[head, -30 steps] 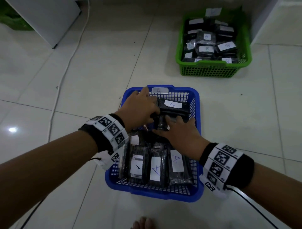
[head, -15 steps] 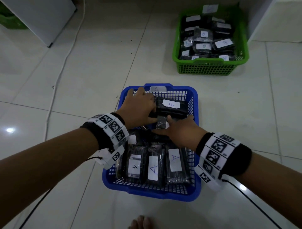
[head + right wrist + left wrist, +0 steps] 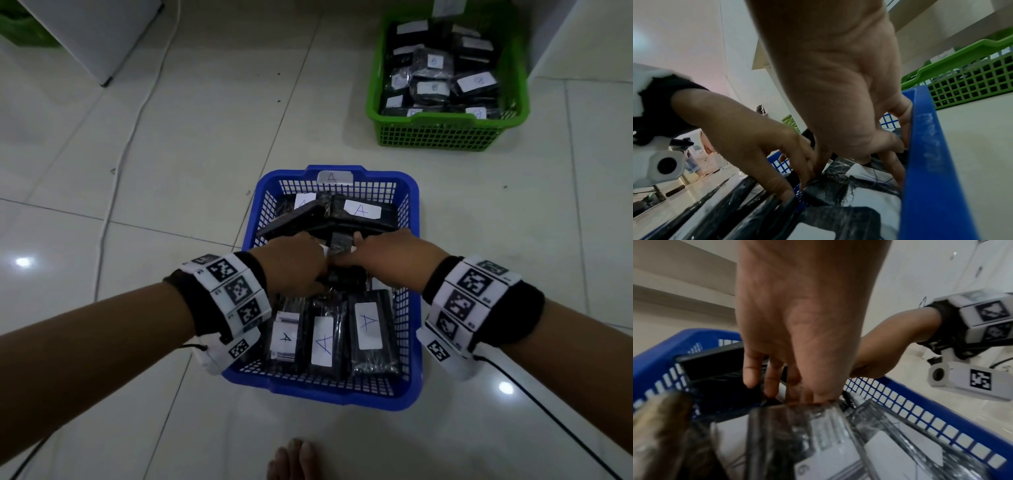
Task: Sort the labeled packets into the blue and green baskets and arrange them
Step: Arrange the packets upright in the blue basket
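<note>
The blue basket [image 3: 413,192] labelled A holds black packets with white A labels. Three lie side by side in its near half [image 3: 322,341]. Two more lie across the far end [image 3: 359,214], the left one tilted. My left hand [image 3: 294,263] and right hand [image 3: 387,253] meet at the basket's middle. Their straight fingers [image 3: 750,378] point down into the gap between the packets, and the tips are hidden. A small packet end [image 3: 339,244] shows between the hands. The green basket [image 3: 442,133], full of B packets, stands at the far right.
A white cable [image 3: 137,113] runs over the tiled floor on the left. A white cabinet [image 3: 96,31] stands at the far left and another white unit [image 3: 582,34] at the far right. My bare toes [image 3: 294,459] are just in front of the blue basket.
Both hands have drawn back from the far packets to the basket's middle and gone deeper between the packets. The tilted far-left packet is now uncovered.
</note>
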Available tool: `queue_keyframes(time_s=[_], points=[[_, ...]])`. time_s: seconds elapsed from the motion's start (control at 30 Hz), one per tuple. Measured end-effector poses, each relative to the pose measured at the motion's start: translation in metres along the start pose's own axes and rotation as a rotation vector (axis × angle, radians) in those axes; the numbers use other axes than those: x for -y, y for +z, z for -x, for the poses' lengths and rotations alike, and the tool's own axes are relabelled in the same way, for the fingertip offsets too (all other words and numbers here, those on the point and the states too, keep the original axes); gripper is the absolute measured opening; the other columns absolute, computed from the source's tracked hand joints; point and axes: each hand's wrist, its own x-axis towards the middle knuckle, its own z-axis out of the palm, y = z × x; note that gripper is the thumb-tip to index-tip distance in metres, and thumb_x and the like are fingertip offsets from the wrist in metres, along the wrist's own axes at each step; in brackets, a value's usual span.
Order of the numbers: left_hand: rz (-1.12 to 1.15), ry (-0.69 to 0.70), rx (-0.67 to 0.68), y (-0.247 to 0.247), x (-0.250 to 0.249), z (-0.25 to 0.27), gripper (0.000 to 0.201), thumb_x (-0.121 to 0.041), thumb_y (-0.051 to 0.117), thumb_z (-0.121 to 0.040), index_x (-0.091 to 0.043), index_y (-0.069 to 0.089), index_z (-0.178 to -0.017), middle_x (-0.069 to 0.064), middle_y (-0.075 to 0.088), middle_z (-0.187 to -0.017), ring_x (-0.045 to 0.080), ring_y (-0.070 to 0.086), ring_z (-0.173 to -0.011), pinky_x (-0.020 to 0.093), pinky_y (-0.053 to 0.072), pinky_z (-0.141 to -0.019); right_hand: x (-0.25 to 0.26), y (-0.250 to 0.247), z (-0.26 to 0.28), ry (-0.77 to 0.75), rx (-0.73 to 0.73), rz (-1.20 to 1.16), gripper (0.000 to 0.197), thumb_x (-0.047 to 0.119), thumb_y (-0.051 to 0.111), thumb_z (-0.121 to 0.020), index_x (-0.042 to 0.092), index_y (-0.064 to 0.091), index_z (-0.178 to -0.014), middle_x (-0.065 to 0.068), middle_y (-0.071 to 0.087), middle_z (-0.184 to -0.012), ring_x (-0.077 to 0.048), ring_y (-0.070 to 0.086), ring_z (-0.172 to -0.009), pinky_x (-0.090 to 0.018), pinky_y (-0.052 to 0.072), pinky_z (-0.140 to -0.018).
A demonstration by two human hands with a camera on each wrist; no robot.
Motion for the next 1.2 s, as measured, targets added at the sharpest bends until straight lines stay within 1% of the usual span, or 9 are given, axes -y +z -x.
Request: queue_keyframes(time_s=[0.1,0.2,0.37,0.47,0.63,0.77,0.87,1.07,1.2], points=[[0.138,-0.094,0.177,0.01,0.004,-0.004,0.046,-0.053,0.041,-0.1,-0.027,0.053,-0.136,0.01,0.039,-0.134,0.039,0.029,-0.131,0.049,0.038,-0.104,-0.008,0.002,0.0,-0.031,0.079,0.053,0.06,0.034,0.024,-0.102,0.04,-0.001,-0.155,-0.015,0.035,-0.154,-0.021,0.052,-0.083,-0.036,0.044,-0.075],[0.23,-0.167,0.296,0.006,-0.001,-0.006,0.049,-0.06,0.035,-0.101,-0.04,0.044,-0.144,0.004,0.02,-0.158,0.044,0.007,-0.146,0.058,0.014,-0.117,-0.021,0.007,-0.011,-0.064,0.132,0.101,0.096,-0.008,0.044,-0.091,0.055,0.001,-0.15,-0.004,0.003,-0.165,-0.01,0.042,-0.064,-0.025,0.036,-0.051],[0.281,-0.185,0.315,0.003,0.0,0.0,0.048,-0.067,0.039,-0.098,-0.032,0.061,-0.123,0.0,0.014,-0.161,0.042,0.004,-0.147,0.06,0.012,-0.119,-0.037,0.017,-0.019,-0.077,0.053,-0.138,0.077,-0.011,0.051,-0.088,0.041,0.042,-0.144,0.003,0.016,-0.164,-0.02,0.05,-0.128,-0.027,0.053,-0.084],[0.311,-0.189,0.295,0.007,0.0,0.002,0.048,-0.071,0.038,-0.096,-0.027,0.059,-0.091,-0.006,0.017,-0.156,0.038,0.006,-0.144,0.06,0.016,-0.117,-0.041,0.023,-0.017,-0.085,-0.011,-0.278,0.057,-0.012,0.053,-0.087,0.031,0.067,-0.121,0.001,0.051,-0.143,-0.016,0.057,-0.12,-0.036,0.054,-0.095],[0.462,-0.117,0.224,0.002,0.005,0.011,0.041,-0.067,0.044,-0.096,-0.036,0.071,-0.09,-0.008,0.035,-0.133,0.021,0.018,-0.127,0.048,0.018,-0.117,-0.041,0.026,-0.015,-0.126,-0.086,-0.354,0.049,-0.012,0.05,-0.085,0.027,0.078,-0.092,0.014,0.046,-0.119,-0.01,0.051,-0.111,-0.022,0.042,-0.086],[0.364,-0.011,0.156,0.003,0.012,0.011,0.03,-0.054,0.045,-0.101,-0.044,0.073,-0.108,-0.017,0.041,-0.124,0.025,0.029,-0.122,0.047,0.022,-0.111,-0.032,0.033,-0.018,-0.116,-0.07,-0.132,0.067,0.005,0.051,-0.095,0.054,0.036,-0.139,0.014,0.049,-0.101,-0.013,0.052,-0.101,-0.041,0.028,-0.094],[0.262,-0.01,0.152,0.003,0.011,0.01,0.027,-0.057,0.045,-0.1,-0.047,0.069,-0.109,-0.015,0.042,-0.124,0.028,0.031,-0.117,0.052,0.026,-0.106,-0.022,0.035,-0.014,-0.107,-0.059,0.021,0.091,0.0,0.048,-0.096,0.064,0.004,-0.144,0.004,0.051,-0.096,-0.019,0.053,-0.092,-0.052,0.026,-0.103],[0.346,-0.033,-0.265,0.009,0.017,0.003,0.014,-0.03,0.069,-0.091,-0.022,0.071,-0.102,-0.005,0.066,-0.106,0.015,0.062,-0.097,0.028,0.047,-0.083,-0.007,0.027,-0.01,-0.068,-0.006,0.04,0.076,0.008,0.038,-0.103,0.058,0.004,-0.148,-0.005,0.052,-0.108,-0.028,0.055,-0.108,-0.06,0.021,-0.11],[0.154,-0.057,-0.352,0.012,0.026,0.001,0.052,-0.04,0.077,-0.085,-0.016,0.06,-0.128,0.003,0.054,-0.124,0.019,0.059,-0.102,0.031,0.05,-0.086,-0.019,0.039,-0.018,-0.087,-0.007,-0.023,0.09,0.0,0.046,-0.097,0.062,0.003,-0.146,-0.004,0.053,-0.123,-0.027,0.052,-0.115,-0.065,0.018,-0.111]])
